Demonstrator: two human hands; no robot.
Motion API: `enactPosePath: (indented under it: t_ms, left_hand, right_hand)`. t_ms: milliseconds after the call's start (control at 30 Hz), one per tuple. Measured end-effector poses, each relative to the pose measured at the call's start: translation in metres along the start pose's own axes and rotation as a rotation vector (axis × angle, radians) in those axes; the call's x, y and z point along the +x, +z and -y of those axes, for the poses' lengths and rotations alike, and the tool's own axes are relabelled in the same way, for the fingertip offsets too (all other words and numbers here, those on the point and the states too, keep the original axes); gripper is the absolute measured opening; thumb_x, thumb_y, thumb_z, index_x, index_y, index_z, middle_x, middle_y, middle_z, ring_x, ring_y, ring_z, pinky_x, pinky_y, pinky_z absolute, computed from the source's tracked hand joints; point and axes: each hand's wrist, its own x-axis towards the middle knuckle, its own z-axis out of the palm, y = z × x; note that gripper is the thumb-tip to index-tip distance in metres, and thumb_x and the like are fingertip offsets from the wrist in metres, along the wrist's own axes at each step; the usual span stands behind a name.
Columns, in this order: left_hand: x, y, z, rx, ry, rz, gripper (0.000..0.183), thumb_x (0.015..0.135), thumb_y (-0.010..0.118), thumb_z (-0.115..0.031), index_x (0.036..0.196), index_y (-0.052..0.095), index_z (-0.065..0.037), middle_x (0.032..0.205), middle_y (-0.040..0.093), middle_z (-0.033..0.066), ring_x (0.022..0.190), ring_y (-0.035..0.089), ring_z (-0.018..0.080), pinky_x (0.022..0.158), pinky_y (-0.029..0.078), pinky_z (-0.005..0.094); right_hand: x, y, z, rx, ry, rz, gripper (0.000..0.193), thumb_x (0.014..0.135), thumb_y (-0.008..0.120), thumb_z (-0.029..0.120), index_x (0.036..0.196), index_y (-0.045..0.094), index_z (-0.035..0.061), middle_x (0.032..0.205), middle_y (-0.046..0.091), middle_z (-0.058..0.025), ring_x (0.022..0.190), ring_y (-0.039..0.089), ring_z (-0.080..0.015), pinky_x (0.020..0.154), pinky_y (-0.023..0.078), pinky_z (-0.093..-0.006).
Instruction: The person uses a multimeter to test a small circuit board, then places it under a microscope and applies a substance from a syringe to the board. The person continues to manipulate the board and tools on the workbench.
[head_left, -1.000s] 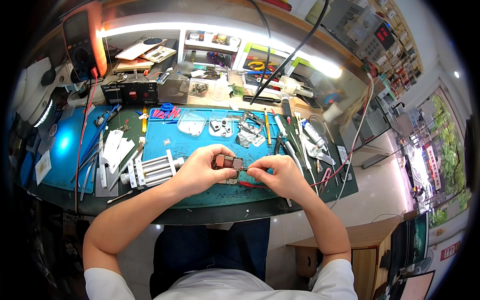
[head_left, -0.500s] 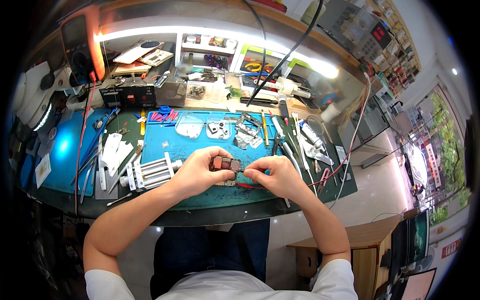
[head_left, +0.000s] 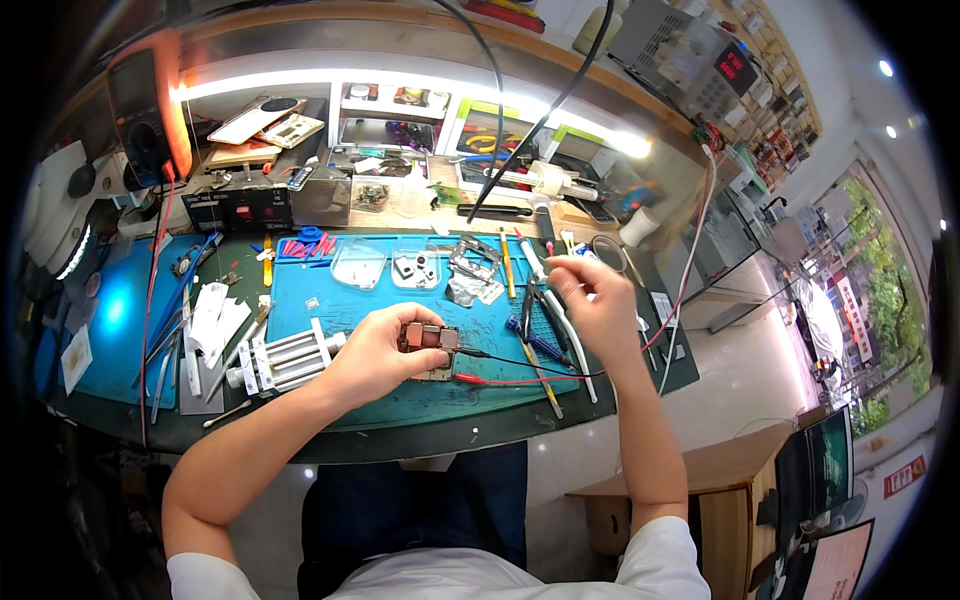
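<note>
My left hand (head_left: 385,350) is closed round a small phone circuit board (head_left: 427,337), its thumb pressed on the front. A black clip lead (head_left: 472,352) meets the board's right edge. Just below it, a red clip (head_left: 470,379) has its tip close to the board's lower corner. My right hand (head_left: 597,300) is raised over the tools at the mat's right side, fingers curled and pinched together. Its fingertips are just below the red tip of a dark-handled screwdriver (head_left: 543,224); whether they hold anything is not visible.
A metal board holder (head_left: 290,360) lies left of my left hand. Two clear plastic boxes (head_left: 358,263) with small parts stand behind it. Pliers, tweezers and a white stick (head_left: 575,340) lie at the right. An orange multimeter (head_left: 150,110) stands at the back left.
My right hand has left the board and moved up and right, over the tools. The black clip, formerly between its fingers, now stays at the board's edge. My left hand still holds the board.
</note>
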Motion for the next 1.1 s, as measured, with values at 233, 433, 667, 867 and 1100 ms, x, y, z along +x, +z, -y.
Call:
enactPosePath:
  t_ms: [233,433,667,867,1100]
  left_hand:
    - [-0.002,0.002,-0.011,-0.025,-0.061,0.021,0.03,0.09,0.071,0.001,0.117,0.059,0.001,0.108,0.073,0.0106,0.097,0.068,0.0127,0.08,0.056,0.026]
    - [0.0,0.001,-0.01,-0.036,-0.082,0.018,0.026,0.096,0.067,-0.01,0.118,0.06,0.0,0.103,0.071,0.0069,0.087,0.065,0.0097,0.073,0.054,0.0244]
    - [0.004,-0.002,-0.001,-0.066,-0.022,0.012,0.022,0.099,0.064,-0.013,0.117,0.065,-0.001,0.102,0.071,0.0058,0.085,0.064,0.0094,0.072,0.056,0.0253]
    - [-0.001,0.0,-0.009,-0.061,-0.03,0.005,0.023,0.099,0.064,-0.016,0.116,0.067,0.0,0.093,0.069,0.0032,0.077,0.061,0.0079,0.064,0.054,0.0238]
    - [0.0,0.001,-0.009,-0.014,-0.019,0.028,0.026,0.099,0.064,-0.014,0.118,0.068,0.002,0.091,0.068,0.0018,0.078,0.06,0.0066,0.065,0.052,0.023]
  right_hand:
    - [-0.004,-0.023,-0.024,-0.573,0.213,0.124,0.021,0.091,0.068,0.03,0.096,0.075,0.0107,0.087,0.074,-0.0109,0.085,0.071,-0.0298,0.076,0.055,-0.0418]
    - [0.005,-0.036,-0.068,-0.658,0.356,0.17,0.022,0.086,0.072,0.033,0.094,0.076,0.0125,0.089,0.074,-0.0124,0.087,0.072,-0.031,0.079,0.056,-0.043]
    - [-0.002,-0.011,-0.092,-0.833,0.318,0.245,0.021,0.078,0.072,0.028,0.074,0.076,0.0079,0.075,0.072,-0.0168,0.075,0.072,-0.0312,0.075,0.056,-0.0417]
    - [-0.004,-0.029,-0.061,-0.609,0.371,0.263,0.02,0.078,0.069,0.022,0.079,0.074,0.0025,0.074,0.073,-0.0163,0.069,0.073,-0.0277,0.071,0.058,-0.0381]
    - [-0.026,-0.031,-0.025,0.46,0.287,0.05,0.025,0.092,0.063,0.001,0.115,0.054,-0.0033,0.083,0.065,-0.0041,0.068,0.064,-0.0086,0.057,0.053,-0.0201]
